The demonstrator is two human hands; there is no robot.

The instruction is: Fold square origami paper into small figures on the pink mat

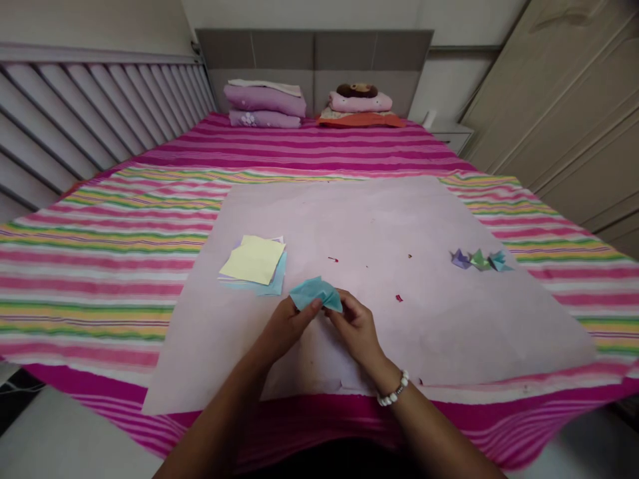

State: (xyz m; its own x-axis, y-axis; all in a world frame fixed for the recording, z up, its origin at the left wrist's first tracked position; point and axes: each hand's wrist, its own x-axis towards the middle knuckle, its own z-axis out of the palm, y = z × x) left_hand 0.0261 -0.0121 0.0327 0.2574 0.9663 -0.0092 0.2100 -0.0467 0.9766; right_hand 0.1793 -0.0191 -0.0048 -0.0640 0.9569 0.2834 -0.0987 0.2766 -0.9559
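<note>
A partly folded sheet of light blue paper (313, 293) is held up between both hands, above the large pale sheet (339, 219) spread on the bed. My left hand (288, 324) grips its left side, thumb on top and the other fingers hidden beneath. On its lower right edge, my right hand (355, 322) pinches the paper between thumb and fingers. Just beyond my left hand lies a loose stack of square paper sheets (254, 259), yellow on top, with blue and white edges showing below.
Three small folded paper figures (479, 260), purple, green and blue, stand in a row at the right. Tiny dark red scraps (399, 298) dot the pale sheet. Folded purple bedding (264, 106) and a pink stack (360, 103) sit by the headboard (279, 53).
</note>
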